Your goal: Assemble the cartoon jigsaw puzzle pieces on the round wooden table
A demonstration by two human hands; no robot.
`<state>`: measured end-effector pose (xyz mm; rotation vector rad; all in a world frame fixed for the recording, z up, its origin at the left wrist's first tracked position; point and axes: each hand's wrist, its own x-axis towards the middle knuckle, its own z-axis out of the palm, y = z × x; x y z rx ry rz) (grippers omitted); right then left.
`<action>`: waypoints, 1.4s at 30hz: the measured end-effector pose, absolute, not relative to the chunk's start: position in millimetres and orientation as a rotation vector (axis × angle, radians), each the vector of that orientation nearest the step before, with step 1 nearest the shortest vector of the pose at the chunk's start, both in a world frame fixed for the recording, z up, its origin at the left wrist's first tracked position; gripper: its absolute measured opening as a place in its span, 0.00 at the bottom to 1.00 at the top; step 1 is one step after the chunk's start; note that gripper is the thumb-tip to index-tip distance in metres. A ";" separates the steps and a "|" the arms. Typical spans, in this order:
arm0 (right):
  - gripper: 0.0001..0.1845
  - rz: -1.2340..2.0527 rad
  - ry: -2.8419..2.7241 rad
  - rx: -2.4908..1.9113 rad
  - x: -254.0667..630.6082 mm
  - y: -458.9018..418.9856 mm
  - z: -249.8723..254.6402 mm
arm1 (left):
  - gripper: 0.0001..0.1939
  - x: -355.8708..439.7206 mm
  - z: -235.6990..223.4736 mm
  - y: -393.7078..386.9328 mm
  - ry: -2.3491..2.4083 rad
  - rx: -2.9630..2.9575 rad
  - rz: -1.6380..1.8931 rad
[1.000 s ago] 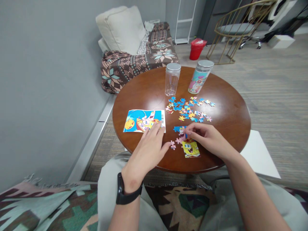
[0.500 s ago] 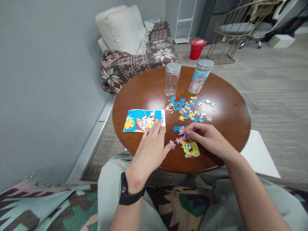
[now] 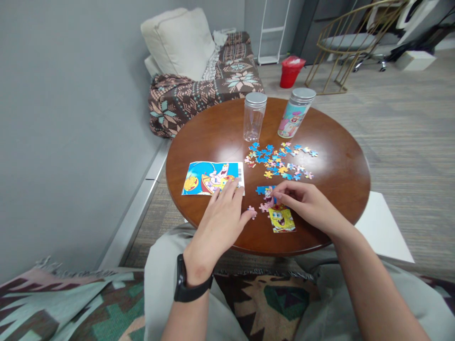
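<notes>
My left hand (image 3: 222,213) lies with its fingers stretched out near the lower right corner of a picture card (image 3: 199,175). Its thumb touches a loose pink puzzle piece (image 3: 252,211). My right hand (image 3: 305,199) has thumb and forefinger pinched at the partly joined puzzle (image 3: 282,219), on a puzzle piece mostly hidden by the fingertips. The joined part shows a yellow smiling cartoon face, with pink and blue pieces (image 3: 262,190) above it. Just beyond my right hand, several loose puzzle pieces (image 3: 282,169) are scattered on the table.
On the round brown table (image 3: 209,128) stand a clear jar (image 3: 253,118) and a cartoon-printed jar (image 3: 295,116), both with silver lids. A covered seat (image 3: 227,76), a red bin (image 3: 292,73) and a gold-framed chair (image 3: 348,43) are beyond it.
The loose pink puzzle piece has slid slightly left together with my left thumb. My right hand keeps its pinch at the same spot.
</notes>
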<state>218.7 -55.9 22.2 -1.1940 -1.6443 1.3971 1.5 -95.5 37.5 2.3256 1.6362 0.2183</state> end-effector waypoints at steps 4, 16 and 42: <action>0.24 1.390 -1.645 -1.193 218.9 -56.0 21.5 | 0.22 1.3 37.3 -95.1 1.634 2.329 0.214; 0.23 1.393 -1.655 -1.179 219.2 -56.0 21.1 | 0.17 2.3 39.3 -94.0 1.635 2.365 0.272; 0.23 1.444 -1.610 -1.175 219.4 -56.0 19.6 | 0.09 -4.6 44.9 -88.4 1.415 2.259 0.289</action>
